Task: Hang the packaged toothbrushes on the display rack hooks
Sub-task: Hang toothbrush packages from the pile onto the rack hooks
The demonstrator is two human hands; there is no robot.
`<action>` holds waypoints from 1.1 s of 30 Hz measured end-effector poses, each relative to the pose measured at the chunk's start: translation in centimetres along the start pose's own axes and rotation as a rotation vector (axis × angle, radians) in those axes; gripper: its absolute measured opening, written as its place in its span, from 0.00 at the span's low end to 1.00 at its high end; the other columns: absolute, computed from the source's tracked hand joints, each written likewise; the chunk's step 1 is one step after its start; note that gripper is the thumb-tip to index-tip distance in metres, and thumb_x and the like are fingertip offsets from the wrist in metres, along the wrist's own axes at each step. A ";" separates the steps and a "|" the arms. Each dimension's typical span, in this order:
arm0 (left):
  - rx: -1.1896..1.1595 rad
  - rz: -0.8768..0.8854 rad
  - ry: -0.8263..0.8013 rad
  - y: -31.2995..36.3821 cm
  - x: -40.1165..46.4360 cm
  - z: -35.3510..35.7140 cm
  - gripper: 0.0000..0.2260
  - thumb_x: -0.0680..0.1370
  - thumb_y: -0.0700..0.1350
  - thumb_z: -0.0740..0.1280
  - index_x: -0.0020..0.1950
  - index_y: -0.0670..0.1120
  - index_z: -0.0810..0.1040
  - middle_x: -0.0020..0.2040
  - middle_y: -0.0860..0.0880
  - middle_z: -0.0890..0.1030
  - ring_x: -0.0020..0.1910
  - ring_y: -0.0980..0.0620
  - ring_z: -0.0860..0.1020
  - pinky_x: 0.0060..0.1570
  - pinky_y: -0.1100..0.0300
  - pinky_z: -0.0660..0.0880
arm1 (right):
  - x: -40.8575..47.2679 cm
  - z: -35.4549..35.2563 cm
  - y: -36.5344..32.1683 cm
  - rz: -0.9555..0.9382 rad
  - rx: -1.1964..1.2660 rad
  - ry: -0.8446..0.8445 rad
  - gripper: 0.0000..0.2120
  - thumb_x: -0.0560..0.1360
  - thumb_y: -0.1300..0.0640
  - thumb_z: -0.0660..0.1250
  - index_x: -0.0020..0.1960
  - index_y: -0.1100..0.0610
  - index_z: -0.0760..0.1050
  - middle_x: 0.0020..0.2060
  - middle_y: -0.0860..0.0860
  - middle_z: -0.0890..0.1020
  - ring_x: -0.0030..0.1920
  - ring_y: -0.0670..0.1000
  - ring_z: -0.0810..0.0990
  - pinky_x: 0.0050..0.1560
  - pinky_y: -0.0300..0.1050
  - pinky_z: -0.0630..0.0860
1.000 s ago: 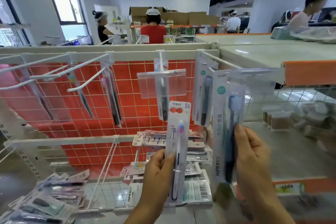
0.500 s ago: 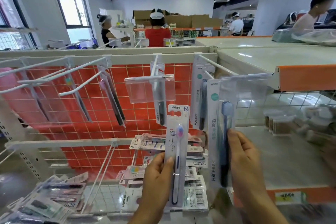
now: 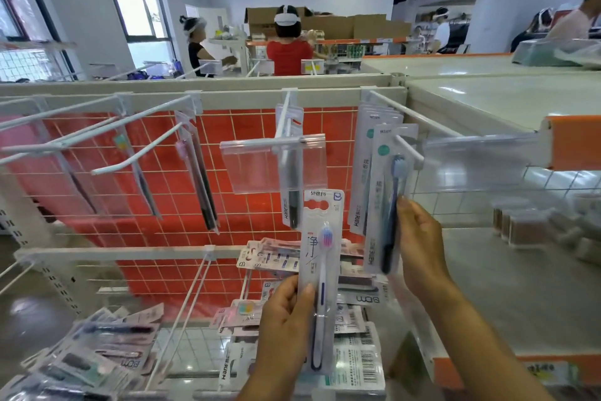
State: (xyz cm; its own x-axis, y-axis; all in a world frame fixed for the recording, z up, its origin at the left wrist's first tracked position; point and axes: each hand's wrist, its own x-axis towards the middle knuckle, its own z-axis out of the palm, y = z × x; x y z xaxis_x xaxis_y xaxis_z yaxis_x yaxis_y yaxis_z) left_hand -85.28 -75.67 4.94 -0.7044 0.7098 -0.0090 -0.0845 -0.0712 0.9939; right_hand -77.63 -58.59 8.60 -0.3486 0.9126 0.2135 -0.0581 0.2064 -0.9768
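My left hand (image 3: 286, 319) grips the lower part of a white packaged toothbrush (image 3: 322, 257) with a pink and blue head, held upright in front of the rack. My right hand (image 3: 419, 247) holds a pack with a blue toothbrush (image 3: 388, 192) by its right edge; the top of that pack is threaded on the right-hand hook (image 3: 408, 148), in front of several similar packs (image 3: 366, 173) hanging behind it. The middle hook (image 3: 286, 114) carries one dark toothbrush pack (image 3: 291, 199) behind a clear label holder (image 3: 273, 163). The left hooks (image 3: 136, 160) hold a few packs.
Loose toothbrush packs lie in the wire basket below, in the middle (image 3: 357, 303) and at the lower left (image 3: 97, 352). A cream shelf with an orange edge (image 3: 572, 140) stands right of the rack. Red wire grid (image 3: 162, 205) backs the hooks. Several people work in the background.
My right hand has pushed the blue toothbrush pack up and back onto the right hook. My left hand keeps the white pack in nearly the same spot.
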 end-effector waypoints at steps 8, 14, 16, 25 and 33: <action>0.019 0.006 0.045 -0.1 0.7 -0.7 0.08 0.79 0.45 0.63 0.50 0.50 0.81 0.42 0.50 0.85 0.40 0.56 0.83 0.36 0.70 0.75 | 4.2 1.9 0.5 0.067 -0.041 -0.002 0.21 0.82 0.49 0.55 0.51 0.66 0.74 0.38 0.56 0.80 0.38 0.52 0.81 0.45 0.53 0.81; 0.039 0.002 0.053 -0.1 0.7 -0.9 0.08 0.80 0.45 0.62 0.49 0.49 0.81 0.41 0.49 0.84 0.37 0.58 0.82 0.34 0.70 0.75 | 4.5 2.0 1.2 0.121 -0.066 0.034 0.22 0.81 0.45 0.56 0.53 0.64 0.75 0.43 0.57 0.82 0.43 0.54 0.82 0.43 0.50 0.80; 0.048 0.008 0.054 -0.1 0.7 -1.0 0.08 0.80 0.46 0.62 0.48 0.49 0.81 0.41 0.49 0.84 0.38 0.57 0.81 0.35 0.70 0.76 | 4.0 1.9 1.3 0.135 -0.091 0.047 0.22 0.80 0.43 0.55 0.53 0.61 0.76 0.45 0.54 0.82 0.45 0.51 0.81 0.42 0.47 0.78; 0.037 0.038 0.054 0.4 -0.2 -1.2 0.08 0.80 0.45 0.62 0.49 0.48 0.81 0.41 0.50 0.84 0.39 0.56 0.82 0.37 0.66 0.78 | -4.1 2.3 2.0 0.129 -0.040 0.001 0.16 0.80 0.50 0.56 0.45 0.60 0.75 0.43 0.60 0.80 0.46 0.61 0.79 0.48 0.58 0.78; 0.024 0.084 0.112 1.0 -1.5 -2.7 0.09 0.80 0.48 0.61 0.50 0.52 0.82 0.43 0.50 0.84 0.46 0.50 0.82 0.49 0.52 0.79 | -9.2 4.4 -1.4 0.049 0.055 -0.444 0.09 0.79 0.58 0.61 0.49 0.56 0.81 0.43 0.46 0.85 0.45 0.44 0.83 0.44 0.34 0.78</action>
State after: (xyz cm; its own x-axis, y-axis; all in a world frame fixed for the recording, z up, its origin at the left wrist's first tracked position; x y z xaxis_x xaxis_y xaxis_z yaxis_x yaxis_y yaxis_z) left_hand -86.18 -78.67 5.70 -0.7829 0.6189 0.0637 -0.0059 -0.1098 0.9939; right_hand -78.48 -68.80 7.93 -0.7193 0.6784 0.1494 -0.0767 0.1362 -0.9877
